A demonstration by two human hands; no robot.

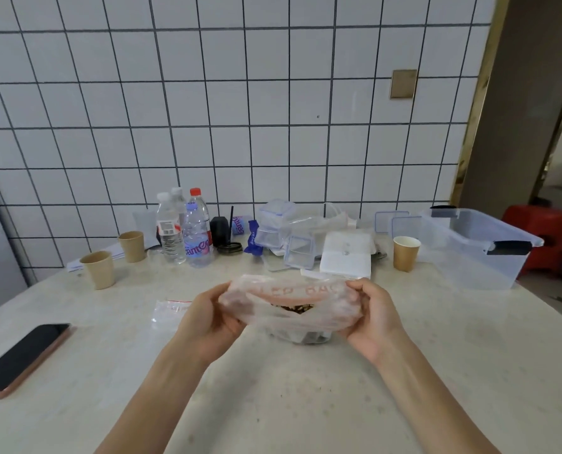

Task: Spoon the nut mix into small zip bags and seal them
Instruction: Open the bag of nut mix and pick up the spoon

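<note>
phone (20, 358) cut off left, bag lettering (292, 291) blurred

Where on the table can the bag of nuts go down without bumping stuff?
Bare tabletop lies in front, between the phone and the right edge. There is more between the small empty zip bag and the paper cup. The back, from the water bottles to the clear bin, is crowded.

Left hand (207, 317) and right hand (373, 317) bare (forearms unsleeved too).

Zip bag (289, 303) thin clear crinkled plastic; table (273, 404) matt speckled stone; cups (99, 270) brown paper.
</note>
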